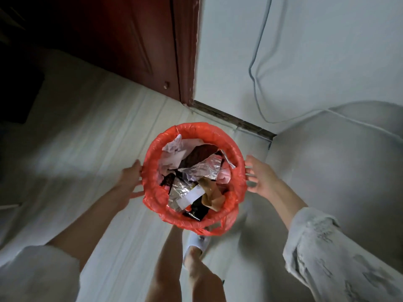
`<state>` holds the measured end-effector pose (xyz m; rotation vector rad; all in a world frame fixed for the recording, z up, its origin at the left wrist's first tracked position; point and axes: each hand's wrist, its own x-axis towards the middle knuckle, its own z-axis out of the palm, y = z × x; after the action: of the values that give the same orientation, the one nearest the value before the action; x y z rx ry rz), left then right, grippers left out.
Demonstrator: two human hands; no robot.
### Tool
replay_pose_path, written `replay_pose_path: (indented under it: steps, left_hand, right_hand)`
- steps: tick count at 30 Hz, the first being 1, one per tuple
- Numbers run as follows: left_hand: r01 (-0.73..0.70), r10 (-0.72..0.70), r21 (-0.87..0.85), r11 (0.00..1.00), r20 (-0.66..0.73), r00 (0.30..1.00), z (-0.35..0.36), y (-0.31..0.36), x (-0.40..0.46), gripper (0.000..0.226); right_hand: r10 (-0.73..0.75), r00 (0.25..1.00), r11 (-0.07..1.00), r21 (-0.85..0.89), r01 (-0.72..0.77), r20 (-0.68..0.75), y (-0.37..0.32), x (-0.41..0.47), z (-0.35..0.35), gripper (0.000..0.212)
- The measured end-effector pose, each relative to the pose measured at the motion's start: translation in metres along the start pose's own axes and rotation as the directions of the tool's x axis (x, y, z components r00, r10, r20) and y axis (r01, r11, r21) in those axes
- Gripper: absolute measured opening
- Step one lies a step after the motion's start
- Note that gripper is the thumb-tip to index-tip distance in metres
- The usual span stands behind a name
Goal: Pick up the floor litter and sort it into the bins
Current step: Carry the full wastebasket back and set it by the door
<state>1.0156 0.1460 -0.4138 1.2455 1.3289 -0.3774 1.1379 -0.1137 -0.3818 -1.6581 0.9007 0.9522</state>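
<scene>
A pale tiled floor (98,131) meets a white wall (305,51) in a corner, with a dark red door (130,40) at the upper left of the frame and a thin cable (254,83) hanging down the wall at the upper right. At the centre, fingers (250,170) of the right hand (260,178) are spread wide and straight beside the right edge of a round bin (193,174), their tips just at its red plastic liner (236,182); whether they touch it cannot be told. On the opposite side the left hand (130,179) lies against the liner's left edge, its fingers loosely extended along the rim rather than curled round it. The bin stands on the floor near the corner, between the two hands, and is filled with litter (194,173): crumpled white paper, silver foil, brown paper and dark wrappers. Loose red plastic trails from the liner at the lower side of the bin. Bare forearms run back toward the lower edge of the frame, the right one into a pale patterned sleeve (327,258). Below the bin, a foot in a white slipper (196,243) rests on the floor.
</scene>
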Motion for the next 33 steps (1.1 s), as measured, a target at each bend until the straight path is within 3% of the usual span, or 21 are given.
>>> replay_pose_path:
  steps: [4,8,11,16,19,22,28,30,33]
  left_hand:
    - [0.014,-0.014,-0.022,1.0,-0.006,1.0,0.045,0.004,0.063,0.038]
    - [-0.024,0.026,0.069,0.997,-0.025,0.999,0.082,0.013,0.138,0.038]
    - [-0.002,0.001,0.035,0.999,0.029,1.0,0.105,0.027,0.191,0.036]
    - [0.027,-0.027,-0.005,1.0,0.035,0.999,0.149,0.049,0.257,0.026]
    - [0.02,-0.02,-0.02,1.0,0.03,0.999,0.172,0.061,0.286,0.026]
    - [0.025,-0.023,-0.038,0.999,0.058,0.998,0.189,0.064,0.302,0.029]
    - [-0.038,0.04,-0.022,0.999,0.134,0.99,0.225,0.063,0.305,0.026]
    - [-0.06,0.058,0.014,0.998,0.134,0.989,0.227,0.065,0.302,0.021]
    - [-0.043,0.033,0.074,0.996,0.139,0.99,0.217,0.064,0.286,0.039]
  right_hand:
    - [-0.033,0.999,0.999,-0.021,0.033,-0.014,-0.025,0.08,0.002,0.022]
    - [-0.074,0.995,0.997,-0.038,0.072,-0.065,-0.033,0.168,0.018,0.026]
    - [-0.089,0.99,0.996,-0.004,0.089,-0.107,-0.038,0.233,0.028,0.027]
    - [-0.132,0.989,0.99,-0.053,0.128,-0.067,-0.052,0.314,0.032,0.039]
    - [-0.148,0.987,0.989,-0.041,0.145,-0.07,-0.068,0.351,0.031,0.033]
    - [-0.157,0.986,0.987,-0.046,0.154,-0.05,-0.075,0.373,0.027,0.025]
    - [-0.155,0.987,0.979,-0.144,0.147,-0.043,-0.087,0.396,0.015,0.063]
    - [-0.218,0.973,0.954,-0.226,0.195,-0.081,-0.091,0.392,0.019,0.053]
    - [-0.35,0.937,0.834,-0.455,0.312,0.001,-0.09,0.367,0.033,0.035]
